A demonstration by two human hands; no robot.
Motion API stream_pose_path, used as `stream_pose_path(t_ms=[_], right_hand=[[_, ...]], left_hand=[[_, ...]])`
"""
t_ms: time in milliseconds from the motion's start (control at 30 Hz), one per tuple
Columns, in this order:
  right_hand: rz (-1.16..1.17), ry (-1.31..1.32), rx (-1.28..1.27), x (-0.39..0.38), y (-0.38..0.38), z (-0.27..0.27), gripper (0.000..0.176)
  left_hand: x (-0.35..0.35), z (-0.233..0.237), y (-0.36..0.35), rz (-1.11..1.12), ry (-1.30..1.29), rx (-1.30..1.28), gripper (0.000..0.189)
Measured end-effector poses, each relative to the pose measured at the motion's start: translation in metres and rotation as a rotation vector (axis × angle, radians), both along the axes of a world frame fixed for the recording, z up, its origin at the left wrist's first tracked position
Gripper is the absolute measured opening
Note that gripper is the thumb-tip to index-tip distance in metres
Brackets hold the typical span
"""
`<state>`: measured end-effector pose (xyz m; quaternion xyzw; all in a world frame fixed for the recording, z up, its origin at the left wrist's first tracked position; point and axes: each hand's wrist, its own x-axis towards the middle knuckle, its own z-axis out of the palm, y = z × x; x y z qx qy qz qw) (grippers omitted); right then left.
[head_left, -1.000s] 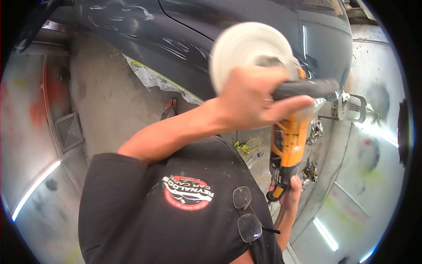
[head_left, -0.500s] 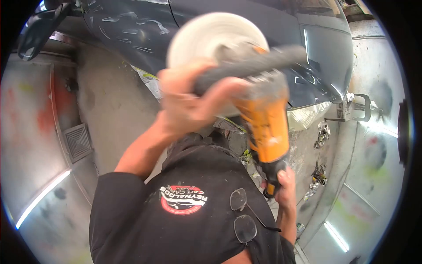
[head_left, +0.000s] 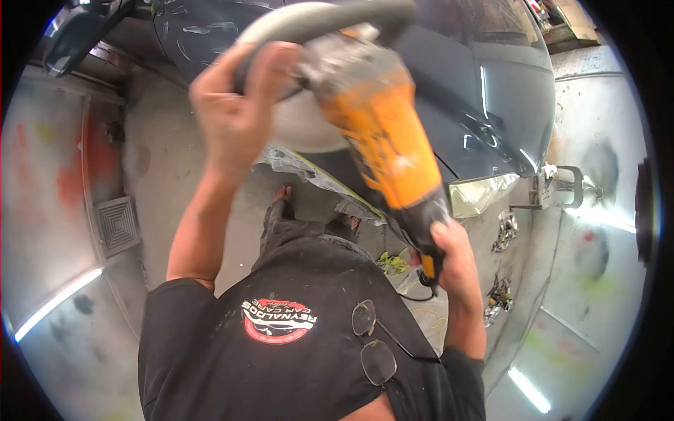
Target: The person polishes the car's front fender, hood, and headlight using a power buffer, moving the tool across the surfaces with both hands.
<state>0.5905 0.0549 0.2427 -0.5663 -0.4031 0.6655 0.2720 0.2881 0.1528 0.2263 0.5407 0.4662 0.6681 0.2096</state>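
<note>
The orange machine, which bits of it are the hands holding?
The left hand holds the orange machine by its black front handle; the right hand holds it by its black rear end.

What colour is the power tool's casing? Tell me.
The casing is mainly orange, with a black rear grip; the head view shows it best.

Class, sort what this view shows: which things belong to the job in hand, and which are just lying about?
Job, apparently:
orange power tool, held by left hand and right hand
pale round pad
dark car

Lying about, apparently:
crumpled scraps
yellow-green item
</note>
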Motion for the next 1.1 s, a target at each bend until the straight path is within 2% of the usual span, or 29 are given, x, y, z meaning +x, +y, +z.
stream_pose_path(t_ms=[67,100,133,200,367,467,567,667,700,767,833,933,1000,1100], right_hand=[[-0.063,-0.018,0.023,0.040,-0.025,-0.009,0.049],[-0.124,-0.025,0.031,0.055,-0.039,-0.011,0.053],[-0.196,-0.022,0.033,0.070,-0.053,-0.015,0.053],[-0.312,-0.030,0.020,0.099,-0.080,-0.018,0.052],[-0.439,-0.068,-0.057,0.128,-0.112,-0.007,0.049],[-0.407,-0.009,-0.065,0.116,-0.119,-0.015,0.048],[-0.296,0.018,-0.091,0.091,-0.096,-0.009,0.049],[-0.113,0.034,-0.193,0.057,-0.050,0.013,0.050],[-0.033,0.047,-0.203,0.044,-0.031,0.021,0.047],[0.049,0.042,-0.276,0.026,-0.004,0.030,0.046],[0.167,0.050,-0.274,0.019,0.011,0.029,0.046],[0.223,-0.055,-0.216,0.022,0.010,0.037,0.045],[0.189,-0.098,-0.222,0.043,-0.002,0.034,0.046],[0.048,-0.143,-0.182,0.088,-0.042,0.025,0.049]], left_hand=[[0.040,0.001,0.003,-0.124,0.049,0.054,0.019],[0.062,-0.007,0.011,-0.242,-0.035,0.121,0.017],[0.080,-0.010,0.010,-0.335,-0.021,0.058,0.020],[0.125,-0.016,0.013,-0.397,-0.140,0.086,0.028],[0.172,-0.036,0.004,-0.530,-0.024,-0.054,0.027],[0.155,-0.030,-0.007,-0.489,-0.038,-0.003,0.024],[0.107,-0.003,-0.010,-0.484,-0.003,-0.146,0.019],[0.057,0.013,-0.003,-0.256,0.120,-0.038,0.024],[0.041,0.024,-0.008,-0.128,0.194,-0.177,0.030],[0.027,0.035,-0.011,0.022,-0.022,-0.314,0.032],[0.010,0.033,-0.011,0.012,-0.087,-0.291,0.034],[0.023,0.028,-0.014,0.015,-0.068,-0.322,0.034],[0.044,0.019,-0.017,0.015,-0.028,-0.328,0.030],[0.095,0.004,-0.011,-0.213,0.127,-0.089,0.025]])
